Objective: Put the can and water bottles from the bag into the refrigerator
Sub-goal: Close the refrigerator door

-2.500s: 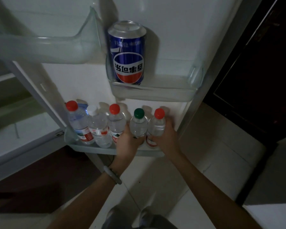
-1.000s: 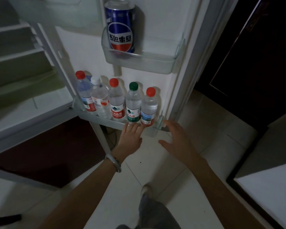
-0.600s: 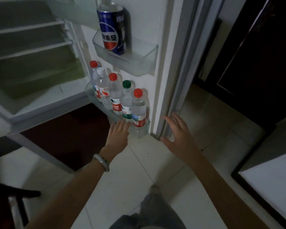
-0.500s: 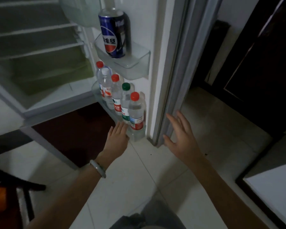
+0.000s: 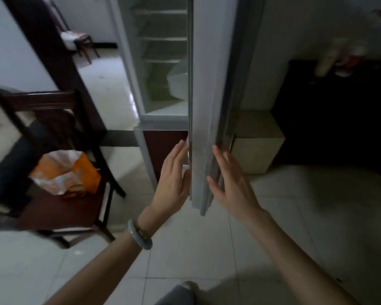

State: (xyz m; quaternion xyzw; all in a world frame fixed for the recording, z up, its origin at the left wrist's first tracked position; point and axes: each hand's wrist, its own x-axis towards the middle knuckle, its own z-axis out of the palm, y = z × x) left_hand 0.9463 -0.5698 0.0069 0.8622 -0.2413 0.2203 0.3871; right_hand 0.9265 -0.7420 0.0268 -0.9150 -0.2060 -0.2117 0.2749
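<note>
The refrigerator door (image 5: 204, 111) now shows edge-on in the middle of the view, partly swung toward the cabinet (image 5: 161, 62), whose white shelves are visible behind it. The can and the water bottles are hidden behind the door edge. My left hand (image 5: 174, 179) is flat with fingers apart, at the door's inner side near its lower edge. My right hand (image 5: 231, 183) is flat and open against the door's outer side. Neither hand holds anything. The orange and white bag (image 5: 66, 172) lies on a chair seat to the left.
A dark wooden chair (image 5: 53, 137) stands left of the refrigerator with a dark cloth over it. A beige box (image 5: 257, 144) sits on the floor right of the door, beside dark furniture (image 5: 334, 111). Pale floor tiles (image 5: 207, 249) stretch in front.
The view has swung left and the door has turned edge-on, hiding the can and bottles. Both hands have moved up to either side of the door's lower edge. The chair and bag came into view.
</note>
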